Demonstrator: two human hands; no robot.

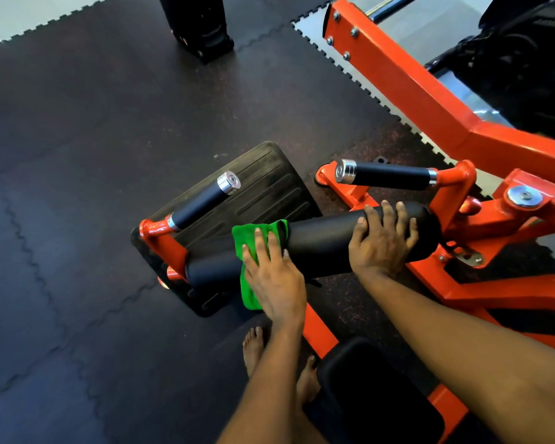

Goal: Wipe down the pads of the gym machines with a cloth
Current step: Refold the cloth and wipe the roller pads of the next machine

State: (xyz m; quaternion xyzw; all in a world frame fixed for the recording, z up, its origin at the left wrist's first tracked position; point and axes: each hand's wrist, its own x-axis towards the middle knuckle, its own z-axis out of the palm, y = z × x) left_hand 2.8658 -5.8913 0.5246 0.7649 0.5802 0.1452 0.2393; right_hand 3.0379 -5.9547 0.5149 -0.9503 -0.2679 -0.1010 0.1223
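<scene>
One roller pad (321, 241), L hand (274, 280) presses cloth (245, 233), R hand (382, 241) grips pad

Bright green cloth (248, 234) draped over a black roller pad (321, 242) left of its middle, pad lying roughly horizontal

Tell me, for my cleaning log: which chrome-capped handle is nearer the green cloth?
The handle over the ribbed footplate, on the left; the green cloth lies on the roller pad just beside it. The other handle sits far right.
</scene>
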